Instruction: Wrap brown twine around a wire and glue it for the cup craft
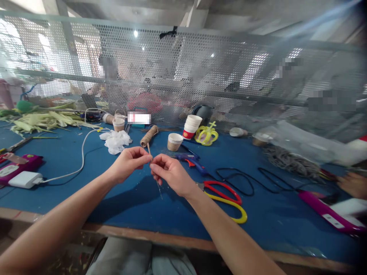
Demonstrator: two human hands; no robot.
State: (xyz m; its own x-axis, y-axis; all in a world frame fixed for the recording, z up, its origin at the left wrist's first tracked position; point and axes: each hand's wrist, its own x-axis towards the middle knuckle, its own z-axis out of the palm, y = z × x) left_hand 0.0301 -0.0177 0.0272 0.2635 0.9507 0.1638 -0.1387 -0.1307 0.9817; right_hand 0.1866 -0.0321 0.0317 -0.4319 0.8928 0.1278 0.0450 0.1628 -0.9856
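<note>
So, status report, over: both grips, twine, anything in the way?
Left grip, right grip pinching thin twine. Twine roll just beyond. Scissors beside right forearm; nothing blocking either grip.

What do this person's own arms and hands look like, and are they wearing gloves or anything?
The left hand and right hand are bare human hands, with no gloves. Both forearms are bare too, with no sleeves in view. No watch, bracelet or ring shows, and no cables or markings are visible on them.
</note>
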